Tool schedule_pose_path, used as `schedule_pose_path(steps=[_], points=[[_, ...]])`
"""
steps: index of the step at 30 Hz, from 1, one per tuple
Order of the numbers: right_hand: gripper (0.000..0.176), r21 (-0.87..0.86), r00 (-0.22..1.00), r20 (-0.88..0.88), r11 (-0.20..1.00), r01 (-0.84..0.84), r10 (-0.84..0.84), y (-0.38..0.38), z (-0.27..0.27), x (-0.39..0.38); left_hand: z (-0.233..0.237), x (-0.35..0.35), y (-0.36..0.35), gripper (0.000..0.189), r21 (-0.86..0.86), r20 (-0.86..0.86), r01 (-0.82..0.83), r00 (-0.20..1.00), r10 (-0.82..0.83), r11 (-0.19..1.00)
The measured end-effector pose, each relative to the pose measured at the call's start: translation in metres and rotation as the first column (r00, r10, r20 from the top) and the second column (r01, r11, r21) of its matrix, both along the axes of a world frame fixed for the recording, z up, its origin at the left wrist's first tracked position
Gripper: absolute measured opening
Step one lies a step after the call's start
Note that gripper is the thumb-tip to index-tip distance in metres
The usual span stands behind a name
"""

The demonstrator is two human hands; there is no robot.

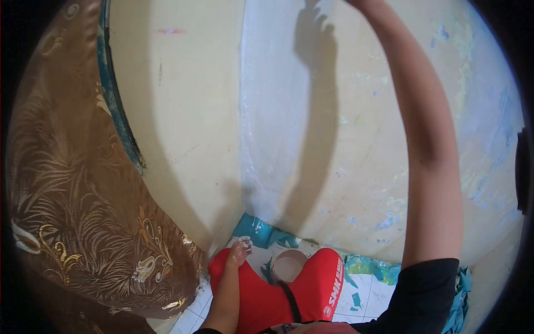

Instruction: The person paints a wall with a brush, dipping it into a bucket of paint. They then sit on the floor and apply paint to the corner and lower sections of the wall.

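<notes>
My left hand [239,253] rests by my left knee, on the red trousers [261,300]. White smears cover its fingers, which look loosely apart, with nothing visible in them. Between my knees stands a round bucket [290,251] with pale material inside. My right arm [425,128] is raised along the wall [367,167]. Only the wrist end of my right hand [361,2] shows at the top edge; its fingers and anything in them are cut off. A shadow of an arm and fingers falls on the whitish strip of wall [270,111] beside the corner.
A brown curtain [94,195] with gold patterns hangs at the left, beside a dark green edge [114,89]. Teal sheets or scraps [253,227] lie along the wall's foot. White floor tiles [378,295] show below, with teal flakes. The right wall has patchy bluish marks.
</notes>
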State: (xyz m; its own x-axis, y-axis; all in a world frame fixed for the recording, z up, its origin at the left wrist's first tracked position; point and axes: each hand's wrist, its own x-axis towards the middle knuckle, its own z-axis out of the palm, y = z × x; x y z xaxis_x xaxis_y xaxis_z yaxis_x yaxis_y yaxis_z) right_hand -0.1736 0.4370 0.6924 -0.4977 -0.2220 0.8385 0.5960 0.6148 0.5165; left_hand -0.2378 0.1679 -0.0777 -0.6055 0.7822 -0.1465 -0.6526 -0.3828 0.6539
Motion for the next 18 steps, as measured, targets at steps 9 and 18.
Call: schedule_pose_path(steps=[9,18], points=[[0.042,-0.331,0.670,0.708,0.943,0.035,0.224,-0.007,-0.289,-0.052,-0.003,0.001,-0.003,0.022,0.033,0.007,-0.013,1.000,0.013,0.999],[0.023,-0.510,0.415,0.772,0.859,-0.049,0.482,-0.048,-0.447,-0.066,-0.005,0.002,-0.012,0.023,0.035,-0.053,-0.025,0.998,0.026,0.999]])
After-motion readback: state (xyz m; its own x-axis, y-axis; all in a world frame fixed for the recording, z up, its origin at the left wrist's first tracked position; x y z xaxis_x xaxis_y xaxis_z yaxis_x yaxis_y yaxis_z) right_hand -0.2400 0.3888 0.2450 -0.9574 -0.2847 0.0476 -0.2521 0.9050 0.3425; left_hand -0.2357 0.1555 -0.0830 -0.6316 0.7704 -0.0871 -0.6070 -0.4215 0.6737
